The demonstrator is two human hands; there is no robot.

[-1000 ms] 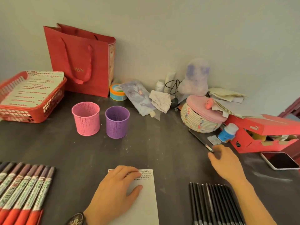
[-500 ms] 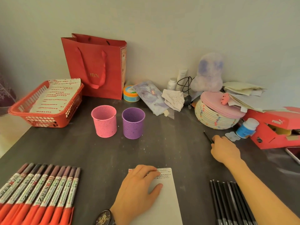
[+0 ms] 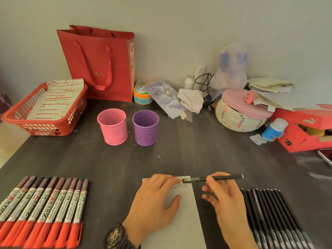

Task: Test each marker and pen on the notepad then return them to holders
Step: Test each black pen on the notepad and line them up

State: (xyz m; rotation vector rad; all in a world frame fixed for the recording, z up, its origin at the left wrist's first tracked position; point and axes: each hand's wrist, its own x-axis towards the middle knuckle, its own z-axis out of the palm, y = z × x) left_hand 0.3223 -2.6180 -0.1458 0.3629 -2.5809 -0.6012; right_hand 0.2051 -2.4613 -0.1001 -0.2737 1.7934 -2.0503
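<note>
Head view: right hand [image 3: 226, 200] pinches pen [image 3: 213, 178] over notepad [image 3: 181, 218], left hand [image 3: 154, 200] flat

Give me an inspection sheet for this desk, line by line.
Surface: dark table, lightly speckled.
Job's things: notepad near the front edge; pen over its top edge; markers in a row at left; black pens in a row at right; pink holder and purple holder, nothing sticking out of either.
Clutter: red bag, red basket, woven basket, red shoe box.
Hands: left hand rests flat on the notepad; right hand holds the pen.
Cables: black cable by the wall.
Surroundings: plain wall.
</note>
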